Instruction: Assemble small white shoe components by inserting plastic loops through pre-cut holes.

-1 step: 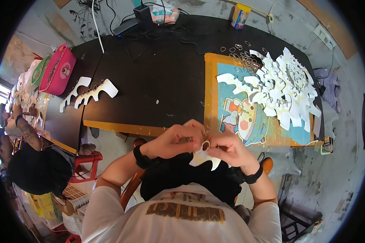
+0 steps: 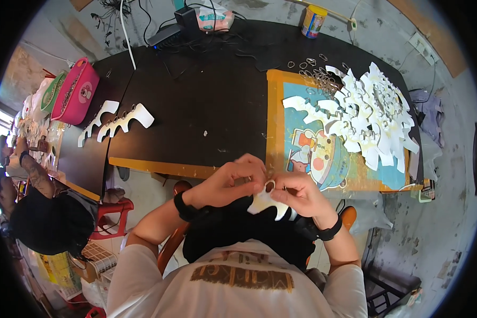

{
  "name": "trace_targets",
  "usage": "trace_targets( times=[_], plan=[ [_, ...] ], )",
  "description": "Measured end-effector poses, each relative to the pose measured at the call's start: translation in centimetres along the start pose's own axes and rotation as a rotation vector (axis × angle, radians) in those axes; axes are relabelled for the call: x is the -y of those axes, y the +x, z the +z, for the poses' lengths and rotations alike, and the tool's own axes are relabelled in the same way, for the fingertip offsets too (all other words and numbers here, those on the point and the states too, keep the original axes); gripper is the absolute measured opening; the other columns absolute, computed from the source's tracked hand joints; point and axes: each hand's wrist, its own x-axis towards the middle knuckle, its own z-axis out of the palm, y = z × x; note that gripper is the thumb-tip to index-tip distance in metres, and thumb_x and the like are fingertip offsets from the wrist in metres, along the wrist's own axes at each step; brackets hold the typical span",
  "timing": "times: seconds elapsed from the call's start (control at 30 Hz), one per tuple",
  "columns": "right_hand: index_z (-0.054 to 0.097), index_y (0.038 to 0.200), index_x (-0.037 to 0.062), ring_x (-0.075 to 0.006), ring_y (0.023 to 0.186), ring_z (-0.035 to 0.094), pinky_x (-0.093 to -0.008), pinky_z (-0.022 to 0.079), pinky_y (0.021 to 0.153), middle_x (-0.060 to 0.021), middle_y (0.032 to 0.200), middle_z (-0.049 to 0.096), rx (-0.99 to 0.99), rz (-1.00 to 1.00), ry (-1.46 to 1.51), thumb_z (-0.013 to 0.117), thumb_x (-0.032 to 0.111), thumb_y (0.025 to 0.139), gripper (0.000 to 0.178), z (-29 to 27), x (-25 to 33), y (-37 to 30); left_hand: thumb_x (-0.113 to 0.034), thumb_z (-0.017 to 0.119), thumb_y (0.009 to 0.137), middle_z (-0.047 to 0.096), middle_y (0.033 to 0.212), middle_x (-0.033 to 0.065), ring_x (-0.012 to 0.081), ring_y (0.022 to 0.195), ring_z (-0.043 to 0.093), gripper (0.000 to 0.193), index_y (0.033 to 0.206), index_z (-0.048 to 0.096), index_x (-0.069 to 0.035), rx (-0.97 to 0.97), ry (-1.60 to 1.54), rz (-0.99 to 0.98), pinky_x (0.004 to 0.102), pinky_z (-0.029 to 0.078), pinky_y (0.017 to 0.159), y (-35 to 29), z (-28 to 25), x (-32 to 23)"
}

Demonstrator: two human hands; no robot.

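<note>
Close in front of my body, just off the table's near edge, I hold a white scalloped cutout strip (image 2: 266,204). A small metal ring (image 2: 271,185) shows at its upper edge. My right hand (image 2: 301,194) pinches the strip beside the ring, thumb on the near side. On the other side of the ring my left hand (image 2: 237,180) is closed, thumb and fingertips together at the strip's upper left corner. Whatever lies between the left fingertips is hidden.
Right on the table, a heap of white cutouts (image 2: 373,114) and loose metal rings (image 2: 318,77) cover a cartoon mat (image 2: 302,177). Left lie two white strips (image 2: 127,123) with rings, near a pink basket (image 2: 77,93). A yellow-lidded can (image 2: 314,22) stands behind. Another person (image 2: 50,217) sits left.
The white strip has tilted slightly and the ring has risen a little between my hands. My left fingers have shifted slightly up and left. The table things have not moved.
</note>
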Motion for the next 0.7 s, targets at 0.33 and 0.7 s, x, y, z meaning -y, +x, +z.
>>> trace_targets(
  times=[0.33,0.7],
  plan=[
    [0.057,0.078,0.0017,-0.0189,0.066,0.050,-0.0290,0.039,0.067,-0.0058,0.075,0.057,-0.353,-0.177,-0.365,0.065,0.004,0.087,0.013,2.4,-0.4,-0.8,-0.033,0.056,0.098,0.063,0.095,0.0031,0.0116,0.086,0.059,0.034,0.113,0.058,-0.004,-0.419,-0.395,-0.335,0.0251,0.047,0.075,-2.9,6.1,0.8],
    [0.056,0.079,0.0003,-0.0047,0.066,0.041,-0.0232,0.033,0.059,0.0024,0.069,0.047,-0.260,0.058,-0.157,0.061,0.015,0.095,0.022,2.7,1.5,-1.3,-0.021,0.065,0.094,0.065,0.087,0.0001,0.0047,0.072,0.061,0.020,0.104,0.061,-0.004,-0.446,-0.462,-0.229,0.0183,0.048,0.056,-1.2,6.1,-0.4]
  ],
)
